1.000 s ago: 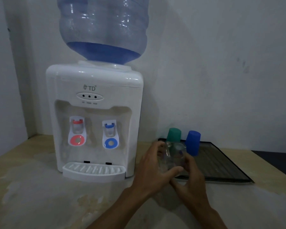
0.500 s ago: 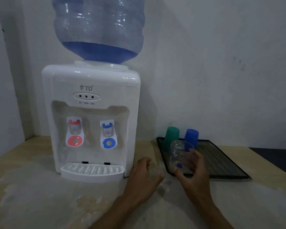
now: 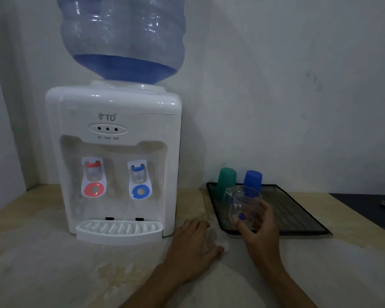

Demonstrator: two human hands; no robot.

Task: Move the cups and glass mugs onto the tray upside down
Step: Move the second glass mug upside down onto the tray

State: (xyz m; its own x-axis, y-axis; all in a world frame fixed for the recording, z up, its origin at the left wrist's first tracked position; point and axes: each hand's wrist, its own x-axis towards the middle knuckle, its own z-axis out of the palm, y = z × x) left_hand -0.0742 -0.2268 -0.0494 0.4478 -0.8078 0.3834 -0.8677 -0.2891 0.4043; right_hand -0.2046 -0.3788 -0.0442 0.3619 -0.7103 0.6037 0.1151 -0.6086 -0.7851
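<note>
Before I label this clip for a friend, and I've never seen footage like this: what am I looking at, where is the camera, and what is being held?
There is no machine here: a person wears a camera on the head, looking forward and down at their own two bare hands. The right hand holds a clear glass mug in its fingers, just above the near edge of a dark tray. The left hand rests flat and empty on the pale table. On the tray's far end stand a green cup and a blue cup, both upside down. To the left is a white water dispenser with a big blue bottle on top.
</note>
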